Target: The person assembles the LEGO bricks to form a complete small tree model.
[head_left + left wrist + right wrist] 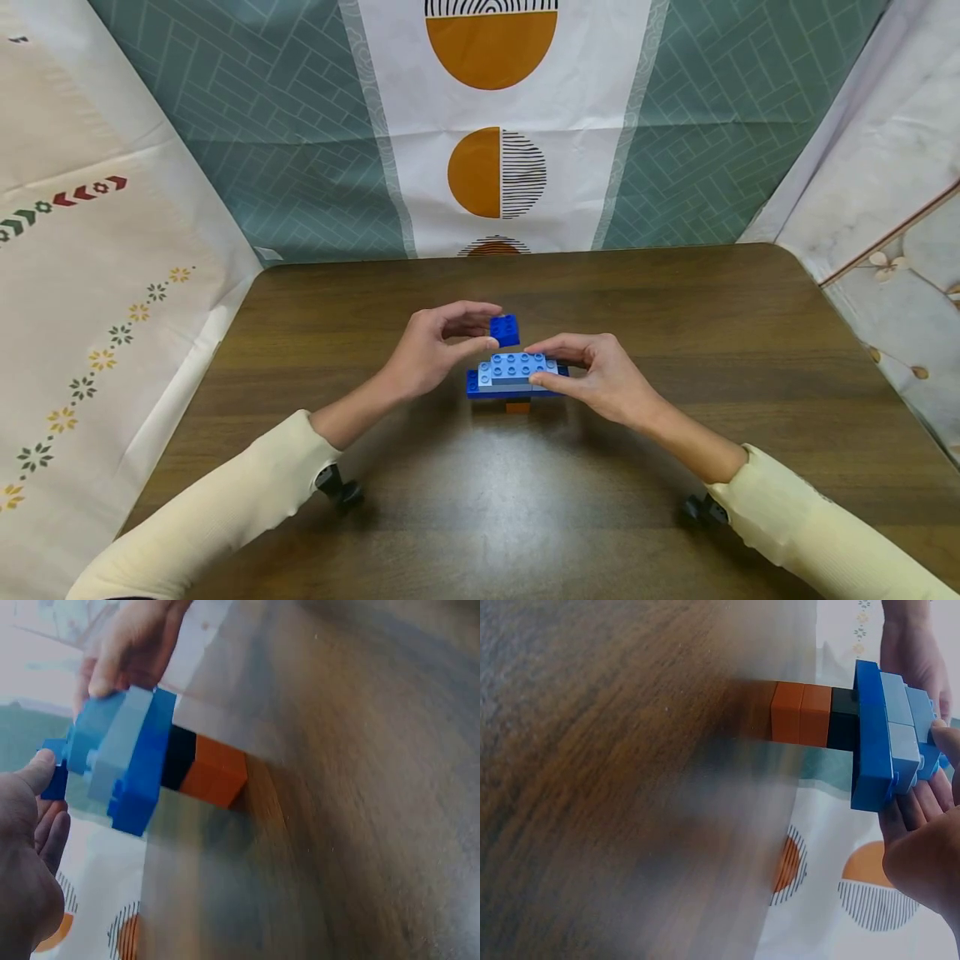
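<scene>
A stack of toy building bricks stands on the table. From the bottom it has orange bricks, a black brick, a wide dark blue layer and light blue bricks with studs facing up. My left hand pinches a small dark blue brick between thumb and fingers, just above and behind the stack's top in the head view. At the stack's right end, my right hand grips the light blue bricks, thumb in front and fingers behind.
The brown wooden table extends around the stack. Behind it hangs a green and white patterned cloth, with pale printed cloths at left and right. A small dark device sits at the left wrist, another at the right.
</scene>
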A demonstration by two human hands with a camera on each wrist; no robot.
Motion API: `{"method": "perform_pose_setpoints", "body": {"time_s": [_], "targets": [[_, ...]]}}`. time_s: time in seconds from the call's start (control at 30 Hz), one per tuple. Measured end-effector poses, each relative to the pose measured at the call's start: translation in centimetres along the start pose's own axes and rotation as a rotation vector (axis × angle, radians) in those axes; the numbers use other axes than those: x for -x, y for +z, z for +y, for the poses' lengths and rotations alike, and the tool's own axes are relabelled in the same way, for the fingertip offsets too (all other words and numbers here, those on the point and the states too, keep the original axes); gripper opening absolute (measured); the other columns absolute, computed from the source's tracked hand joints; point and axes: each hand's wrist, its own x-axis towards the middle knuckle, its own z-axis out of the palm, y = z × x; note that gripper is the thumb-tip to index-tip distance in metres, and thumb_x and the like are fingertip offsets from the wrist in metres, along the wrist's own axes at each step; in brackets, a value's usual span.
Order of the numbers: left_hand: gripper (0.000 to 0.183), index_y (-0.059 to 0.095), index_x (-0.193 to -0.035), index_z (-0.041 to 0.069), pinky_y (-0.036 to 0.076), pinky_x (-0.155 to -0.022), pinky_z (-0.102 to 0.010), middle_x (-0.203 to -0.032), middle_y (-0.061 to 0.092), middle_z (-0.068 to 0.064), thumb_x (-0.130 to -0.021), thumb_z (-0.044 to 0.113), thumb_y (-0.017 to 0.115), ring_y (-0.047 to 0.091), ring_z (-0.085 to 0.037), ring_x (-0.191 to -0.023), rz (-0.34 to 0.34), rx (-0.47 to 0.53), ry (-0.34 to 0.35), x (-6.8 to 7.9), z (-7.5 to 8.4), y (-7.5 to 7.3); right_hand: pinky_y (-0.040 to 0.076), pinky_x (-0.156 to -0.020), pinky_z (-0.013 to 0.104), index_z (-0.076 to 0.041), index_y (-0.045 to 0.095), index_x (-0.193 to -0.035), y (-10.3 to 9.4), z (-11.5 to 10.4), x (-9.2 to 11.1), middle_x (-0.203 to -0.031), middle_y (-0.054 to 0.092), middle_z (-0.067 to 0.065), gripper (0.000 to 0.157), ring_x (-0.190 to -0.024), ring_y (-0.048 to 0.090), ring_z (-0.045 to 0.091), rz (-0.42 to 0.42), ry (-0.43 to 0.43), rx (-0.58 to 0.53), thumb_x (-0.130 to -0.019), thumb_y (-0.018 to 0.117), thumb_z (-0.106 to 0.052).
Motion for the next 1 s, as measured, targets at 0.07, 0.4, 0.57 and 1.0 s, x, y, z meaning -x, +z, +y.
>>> {"method": "perform_pose_setpoints", "body": {"time_s": [0.07, 0.4, 0.57, 1.0], "targets": [[0.039, 0.072, -0.133, 0.009, 0.058, -0.099, -0.033, -0.128, 0.075, -0.001, -0.095, 0.01, 0.082, 0.073, -0.015, -0.108, -0.013, -0.001, 0.012, 0.3, 0.5, 0.0, 0.062, -0.091, 0.044, -0.01, 0.078, -0.124, 0.0, 0.0, 0.0, -0.121, 0.077, 0.005, 0.031, -0.108, 0.074, 0.021, -0.001, 0.001, -0.006, -0.094, 0.084, -0.014], [0.04, 0.075, -0.129, 0.009, 0.059, -0.098, -0.033, -0.122, 0.076, 0.0, -0.09, 0.012, 0.086, 0.072, -0.013, -0.107, -0.092, -0.01, 0.101, 1.1, 1.6, 0.6, 0.064, -0.084, 0.038, -0.006, 0.077, -0.123, 0.1, 0.0, -0.2, -0.115, 0.079, 0.006, 0.032, -0.102, 0.076, 0.02, -0.009, -0.001, -0.056, -0.092, 0.085, -0.01], [0.039, 0.075, -0.128, 0.01, 0.059, -0.097, -0.034, -0.12, 0.075, 0.0, -0.091, 0.013, 0.087, 0.072, -0.014, -0.106, -0.107, -0.007, 0.136, 1.2, 1.6, 0.7, 0.063, -0.087, 0.038, -0.005, 0.076, -0.125, 0.1, 0.2, -0.2, -0.115, 0.079, 0.006, 0.034, -0.104, 0.076, 0.018, -0.01, -0.004, -0.052, -0.092, 0.085, -0.01], [0.039, 0.075, -0.129, 0.01, 0.059, -0.097, -0.033, -0.12, 0.075, 0.002, -0.092, 0.013, 0.086, 0.071, -0.012, -0.106, -0.153, -0.025, 0.161, 1.1, 1.8, 0.5, 0.064, -0.086, 0.041, -0.005, 0.075, -0.124, 0.1, -0.1, -0.2, -0.115, 0.079, 0.005, 0.033, -0.105, 0.076, 0.02, -0.018, -0.012, -0.035, -0.093, 0.084, -0.01]]}}
